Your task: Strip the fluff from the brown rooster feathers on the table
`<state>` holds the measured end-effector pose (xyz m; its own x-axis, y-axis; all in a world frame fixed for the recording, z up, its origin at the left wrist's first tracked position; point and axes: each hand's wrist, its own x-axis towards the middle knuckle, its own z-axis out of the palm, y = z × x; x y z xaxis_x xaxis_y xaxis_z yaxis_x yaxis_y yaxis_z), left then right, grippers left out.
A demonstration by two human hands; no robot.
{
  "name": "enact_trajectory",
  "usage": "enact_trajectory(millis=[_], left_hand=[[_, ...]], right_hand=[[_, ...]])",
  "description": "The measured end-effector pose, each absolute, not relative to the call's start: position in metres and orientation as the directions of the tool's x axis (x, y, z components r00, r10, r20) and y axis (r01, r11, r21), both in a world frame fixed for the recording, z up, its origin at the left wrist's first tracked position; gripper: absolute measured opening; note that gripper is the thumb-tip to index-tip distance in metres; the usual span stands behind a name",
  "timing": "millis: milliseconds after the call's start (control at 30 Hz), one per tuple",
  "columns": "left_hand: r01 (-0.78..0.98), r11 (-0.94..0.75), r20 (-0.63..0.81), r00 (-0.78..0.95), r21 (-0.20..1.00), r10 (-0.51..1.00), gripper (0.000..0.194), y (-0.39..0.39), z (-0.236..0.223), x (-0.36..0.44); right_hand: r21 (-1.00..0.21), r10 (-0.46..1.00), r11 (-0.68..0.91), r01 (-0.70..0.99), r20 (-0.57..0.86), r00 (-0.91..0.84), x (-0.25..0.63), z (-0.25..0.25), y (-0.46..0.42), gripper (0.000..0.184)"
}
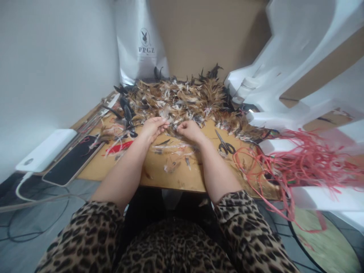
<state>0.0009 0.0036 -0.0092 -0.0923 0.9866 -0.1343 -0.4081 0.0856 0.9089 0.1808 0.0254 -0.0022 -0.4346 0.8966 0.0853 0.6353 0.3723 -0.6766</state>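
A big heap of brown, tan and black feathers covers the back of a small wooden table. My left hand and my right hand rest close together at the heap's near edge. Both have their fingers curled and pinched on feathers that run between them. Loose feathers and pale quills lie scattered on the wood just under my wrists. My forearms reach out from leopard-print sleeves.
Black scissors lie right of my right hand. A tangle of red cords spills over the table's right side below white foam blocks. At left lie a phone, a white power bank and a red feather.
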Motion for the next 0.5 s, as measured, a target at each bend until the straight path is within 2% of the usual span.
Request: enact_trajectory(millis=[67,200,267,333,400,500], left_hand=[[-0.411,0.092,-0.136,-0.080,0.907,0.987,0.007,0.004,-0.010,0.000],[-0.412,0.106,-0.149,-0.074,0.905,0.986,0.007,0.005,-0.011,0.000],[-0.412,0.107,-0.150,-0.073,0.905,0.986,0.008,0.005,-0.012,0.000],[-0.417,0.106,-0.148,-0.070,0.903,0.986,0.008,0.006,-0.013,-0.001],[-0.428,0.106,-0.148,-0.065,0.898,0.987,0.008,0.007,-0.014,-0.001],[-0.436,0.113,-0.153,-0.058,0.893,0.987,0.008,0.008,-0.014,-0.001]], right_hand=[[-0.632,0.887,0.395,0.667,0.074,-0.455,0.181,0.001,0.024,0.023],[-0.333,0.886,0.447,0.830,0.037,-0.463,0.177,0.006,0.016,0.015],[-0.257,0.895,0.440,0.860,0.049,-0.443,0.175,0.006,0.015,0.015],[-0.326,0.897,0.433,0.840,0.066,-0.437,0.176,0.005,0.016,0.016],[-0.512,0.899,0.401,0.760,0.063,-0.432,0.178,0.004,0.019,0.015],[-0.801,0.923,0.238,0.550,0.011,-0.384,0.182,0.003,0.023,0.014]])
